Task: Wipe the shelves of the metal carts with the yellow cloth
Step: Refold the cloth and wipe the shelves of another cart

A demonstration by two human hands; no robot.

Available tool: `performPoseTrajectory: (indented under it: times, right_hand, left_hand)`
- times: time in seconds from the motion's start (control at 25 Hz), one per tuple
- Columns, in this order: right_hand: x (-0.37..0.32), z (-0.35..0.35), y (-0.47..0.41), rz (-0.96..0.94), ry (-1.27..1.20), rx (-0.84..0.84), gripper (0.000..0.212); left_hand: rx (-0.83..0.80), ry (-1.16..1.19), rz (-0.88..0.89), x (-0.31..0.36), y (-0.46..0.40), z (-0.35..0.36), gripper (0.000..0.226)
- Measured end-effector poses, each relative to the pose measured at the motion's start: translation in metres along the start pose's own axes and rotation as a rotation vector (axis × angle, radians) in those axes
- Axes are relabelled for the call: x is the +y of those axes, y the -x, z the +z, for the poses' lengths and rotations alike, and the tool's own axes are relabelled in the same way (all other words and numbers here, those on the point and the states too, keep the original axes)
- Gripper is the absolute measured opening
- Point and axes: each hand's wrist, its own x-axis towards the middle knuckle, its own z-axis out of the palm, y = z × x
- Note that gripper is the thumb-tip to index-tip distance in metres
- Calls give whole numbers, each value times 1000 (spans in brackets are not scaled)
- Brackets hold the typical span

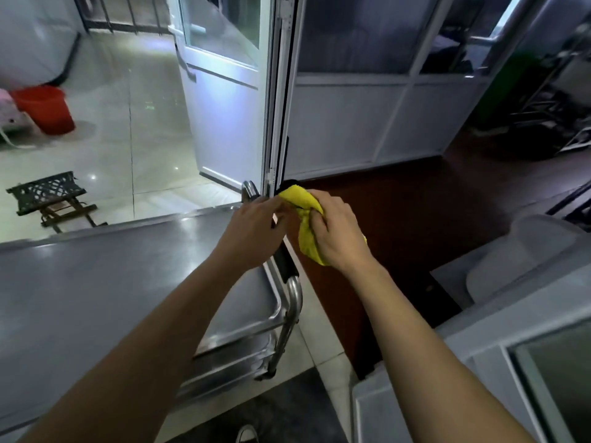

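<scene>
The tiled floor [153, 123] is seen top left, lit & shiny; a dark red-brown floor strip [399, 212] is seen at right. A white door [224, 100] w/ a glass pane is stood open at centre, a white partition [367, 123] w/ dark panes beside it at right. The metal cart [96, 298] is spread across the lower left: its flat top shelf is seen from above, a lower shelf [233, 356] is glimpsed under the near corner, & a chrome handle bar w/ a black grip [286, 266] is run along its right end. A grey plastic bin [527, 257] is placed at right, just beside a white cabinet [479, 362] at bottom right. A red bucket [48, 108] is set on the tiles far left, well apart from the cart; a small dark folding stool [48, 195] is stood nearer, beyond the cart's far edge. The yellow cloth [303, 219] is held bunched up in the air above the cart's right end, near the handle. It is gripped by the right hand [335, 231], fingers curled round the wad; its left edge is pinched by the left hand [259, 228], fingertips closed on the fabric. A shoe tip [246, 434] is seen at the bottom edge
</scene>
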Motion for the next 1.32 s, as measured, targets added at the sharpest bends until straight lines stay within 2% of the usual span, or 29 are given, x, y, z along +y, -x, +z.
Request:
performPoseTrajectory:
  times: [0.28,0.52,0.88,1.12,1.32]
  right_hand:
    - [31,-1,-101,-9,-28,-20,43]
    - [68,22,-212,-167,-83,-56,39]
    - [150,76,-407,-376,-181,-288,44]
    - [175,95,-490,-423,-216,-384,45]
    - [171,115,-556,-492,-221,-421,46]
  left_hand:
    - [20,-6,-85,-19,-87,5,27]
    - [94,-69,-227,-49,-158,21,27]
    - [248,-163,-596,-82,-285,64,29]
    - [248,-230,-720,-96,-349,76,30]
    - [313,-237,-798,-133,-394,75,30]
